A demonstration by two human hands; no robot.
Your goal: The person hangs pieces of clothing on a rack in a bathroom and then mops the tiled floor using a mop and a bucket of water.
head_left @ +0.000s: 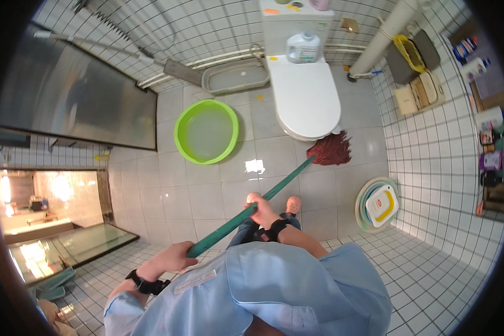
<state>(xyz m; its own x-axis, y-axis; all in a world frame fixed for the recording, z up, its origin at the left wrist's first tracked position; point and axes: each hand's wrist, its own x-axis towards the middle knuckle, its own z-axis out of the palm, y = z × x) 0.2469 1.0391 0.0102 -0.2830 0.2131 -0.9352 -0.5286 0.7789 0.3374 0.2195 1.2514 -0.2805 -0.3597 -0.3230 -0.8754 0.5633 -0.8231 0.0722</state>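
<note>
My left hand (174, 257) grips the top end of a green mop handle (224, 229), and my right hand (263, 211) holds the same handle farther down. From there the handle slants up to the right, down to a dark red mop head (331, 149). The strands of the mop lie spread on the grey tiled floor, against the front right of the white toilet (306, 101) base. The toilet's lid is down. To the left of the toilet stands a round lime-green basin (206, 132) holding cloudy water.
A grey tub (235, 77) sits by the back wall. Stacked basins (377, 204) lean at the right wall. A clear plastic jug (303, 48) stands behind the toilet lid. A framed glass panel (80, 92) is at the left; a white pipe (382, 40) rises at the back right.
</note>
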